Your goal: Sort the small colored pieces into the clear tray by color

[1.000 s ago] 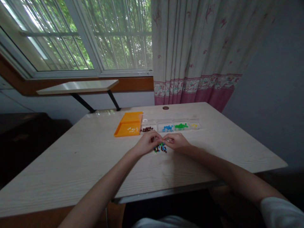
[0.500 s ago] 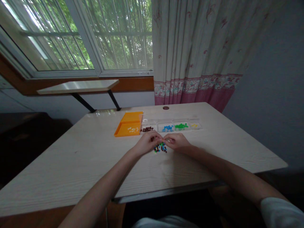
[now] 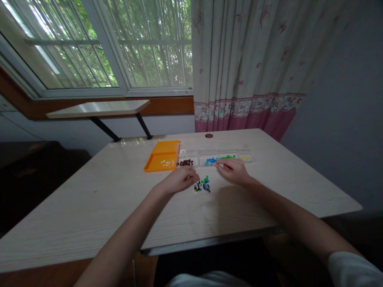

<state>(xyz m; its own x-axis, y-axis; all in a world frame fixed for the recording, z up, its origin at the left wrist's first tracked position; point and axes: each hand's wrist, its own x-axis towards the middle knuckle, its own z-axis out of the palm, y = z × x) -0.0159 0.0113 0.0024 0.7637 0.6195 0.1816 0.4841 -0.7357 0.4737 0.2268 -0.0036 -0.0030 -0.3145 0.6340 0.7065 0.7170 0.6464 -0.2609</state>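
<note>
On the table, a loose cluster of small brown, blue and green pieces (image 3: 202, 185) lies between my hands. Beside its left edge my left hand (image 3: 183, 179) is closed, fingers curled together; whatever they pinch is too small to make out. My right hand (image 3: 233, 169) reaches over the near edge of a clear compartment box (image 3: 200, 161), thumb and forefinger pressed together beside the blue pieces (image 3: 211, 161). What it pinches, if anything, cannot be made out. Green pieces (image 3: 228, 156) are partly hidden behind this hand. Yellow pieces (image 3: 245, 158) lie at the box's right end, brown ones (image 3: 185, 162) at its left.
An open orange case (image 3: 164, 147) with several whitish pieces (image 3: 167, 163) adjoins the clear box on its left. A raised shelf (image 3: 98, 107) on black supports stands at the table's back left. A round dark grommet (image 3: 208, 136) sits near the back edge, before the curtain (image 3: 239, 79).
My hands, fingertips together above the cluster before, have parted. The right one moved forward and right to the clear box; the left drew slightly back to the left, uncovering the cluster.
</note>
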